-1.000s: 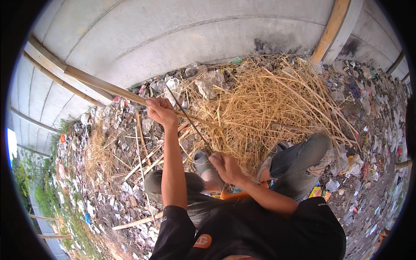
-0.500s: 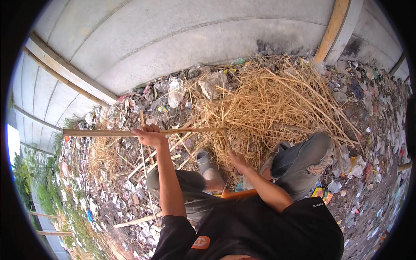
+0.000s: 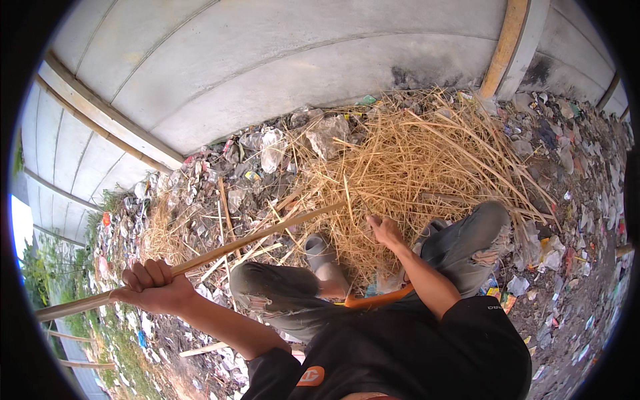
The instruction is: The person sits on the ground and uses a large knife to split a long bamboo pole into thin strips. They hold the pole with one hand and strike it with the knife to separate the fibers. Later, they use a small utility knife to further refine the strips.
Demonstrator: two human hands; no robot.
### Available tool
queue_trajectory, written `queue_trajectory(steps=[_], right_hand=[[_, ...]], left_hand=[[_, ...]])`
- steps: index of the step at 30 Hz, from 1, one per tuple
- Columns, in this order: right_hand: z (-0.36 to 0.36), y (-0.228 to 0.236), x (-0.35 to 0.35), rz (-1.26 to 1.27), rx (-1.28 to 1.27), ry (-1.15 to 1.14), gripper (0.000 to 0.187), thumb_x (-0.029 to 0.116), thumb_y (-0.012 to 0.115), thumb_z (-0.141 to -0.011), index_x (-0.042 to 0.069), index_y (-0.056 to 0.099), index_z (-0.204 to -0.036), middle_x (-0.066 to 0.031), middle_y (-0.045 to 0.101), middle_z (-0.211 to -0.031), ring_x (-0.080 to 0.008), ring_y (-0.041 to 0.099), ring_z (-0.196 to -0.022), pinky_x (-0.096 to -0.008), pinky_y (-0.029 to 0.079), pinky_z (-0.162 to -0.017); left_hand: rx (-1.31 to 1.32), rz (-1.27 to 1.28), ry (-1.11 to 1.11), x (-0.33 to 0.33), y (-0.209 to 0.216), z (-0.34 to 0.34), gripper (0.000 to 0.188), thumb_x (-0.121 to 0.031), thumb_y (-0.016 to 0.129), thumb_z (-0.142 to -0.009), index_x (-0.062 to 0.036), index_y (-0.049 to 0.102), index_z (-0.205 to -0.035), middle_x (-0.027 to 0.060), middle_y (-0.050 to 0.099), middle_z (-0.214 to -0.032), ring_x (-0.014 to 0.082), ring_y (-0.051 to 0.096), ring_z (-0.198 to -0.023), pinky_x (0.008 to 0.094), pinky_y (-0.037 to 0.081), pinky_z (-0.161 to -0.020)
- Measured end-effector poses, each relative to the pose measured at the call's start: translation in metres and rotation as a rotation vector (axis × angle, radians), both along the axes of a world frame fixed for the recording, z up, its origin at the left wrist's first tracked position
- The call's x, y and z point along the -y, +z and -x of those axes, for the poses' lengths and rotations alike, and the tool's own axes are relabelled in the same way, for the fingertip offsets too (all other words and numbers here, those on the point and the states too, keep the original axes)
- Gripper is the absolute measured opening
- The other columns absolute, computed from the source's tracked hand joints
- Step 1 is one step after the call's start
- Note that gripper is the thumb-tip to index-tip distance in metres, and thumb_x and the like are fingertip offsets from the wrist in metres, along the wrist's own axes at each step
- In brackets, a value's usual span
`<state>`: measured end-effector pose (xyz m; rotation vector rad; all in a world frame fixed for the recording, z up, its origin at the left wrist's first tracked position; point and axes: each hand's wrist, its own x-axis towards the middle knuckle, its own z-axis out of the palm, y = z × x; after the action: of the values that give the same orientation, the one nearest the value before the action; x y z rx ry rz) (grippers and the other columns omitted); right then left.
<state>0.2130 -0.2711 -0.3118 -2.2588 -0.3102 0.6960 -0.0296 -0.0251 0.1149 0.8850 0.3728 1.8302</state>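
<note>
Far left: strip point(image 3: 250, 239) runs off toward the edge of view, tail end low over weeds point(image 3: 77, 313). Left hand point(image 3: 155, 287) closed around strip, palm and fingers wrapped, well back from the tip. Firm grip looks right here; should keep the strip from rolling. Long tail behind the fist will probably drag on the aim, so wrist likely needs to stay stiff.

Middle: strip slants up past the left knee point(image 3: 257, 277), shoe point(image 3: 320, 252) below it. Free end lies over the near left side of the pile point(image 3: 413, 160), dry strands. Looks unsupported there, so it may whip or sag; shorter reach past the fist would probably steady it. Pale sliver point(image 3: 346, 187) upright by the tip; can't tell if attached.

Right of that: right hand point(image 3: 388, 233), fingers curled in, just beside the tip, apart from it. Can't tell whether it holds anything. Best kept clear of the tip's line and working outward, away from the right knee point(image 3: 490, 227) and the shoe. Good angle: strip tip in plain sight between both hands.
</note>
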Motion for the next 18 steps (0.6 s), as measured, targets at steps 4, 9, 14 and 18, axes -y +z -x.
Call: queue_trajectory(steps=[4,9,14,18], right_hand=[[0.021,0.003,0.008,-0.167,0.033,-0.201,0.073,0.061,0.044,-0.099,0.004,0.053,-0.054,-0.0042,0.04,-0.043,-0.0181,0.041,-0.037,-0.0412,0.034,-0.037],[0.032,0.062,-0.01,-0.321,-0.058,-0.136,0.063,0.057,0.05,-0.098,0.011,0.047,-0.055,0.0012,0.036,-0.045,-0.0119,0.039,-0.039,-0.0349,0.03,-0.039],[0.039,0.08,-0.005,-0.468,-0.167,-0.154,0.061,0.057,0.052,-0.098,0.012,0.048,-0.057,0.0035,0.038,-0.048,-0.009,0.041,-0.04,-0.0319,0.033,-0.039],[0.047,0.081,0.002,-0.534,-0.253,-0.229,0.061,0.056,0.054,-0.098,0.012,0.048,-0.057,0.0035,0.037,-0.047,-0.0095,0.041,-0.039,-0.0295,0.036,-0.04]], left_hand=[[0.02,-0.045,-0.085,-0.008,-0.008,0.01,0.057,-0.06,0.041,-0.101,-0.0202,0.023,-0.064,-0.0066,0.015,-0.053,0.0052,0.01,-0.045,0.0254,0.008,-0.037],[0.114,0.038,-0.059,-0.019,-0.031,-0.018,0.059,-0.065,0.042,-0.098,-0.0199,0.024,-0.064,-0.0062,0.015,-0.053,0.0062,0.011,-0.045,0.026,0.007,-0.039],[0.102,0.037,-0.117,-0.015,-0.049,-0.046,0.061,-0.068,0.039,-0.097,-0.0196,0.023,-0.064,-0.006,0.015,-0.053,0.0066,0.011,-0.045,0.0259,0.008,-0.04],[-0.03,-0.098,-0.307,-0.023,-0.101,-0.081,0.06,-0.071,0.035,-0.096,-0.0176,0.027,-0.069,-0.0044,0.02,-0.054,0.0075,0.016,-0.045,0.0257,0.011,-0.039]])
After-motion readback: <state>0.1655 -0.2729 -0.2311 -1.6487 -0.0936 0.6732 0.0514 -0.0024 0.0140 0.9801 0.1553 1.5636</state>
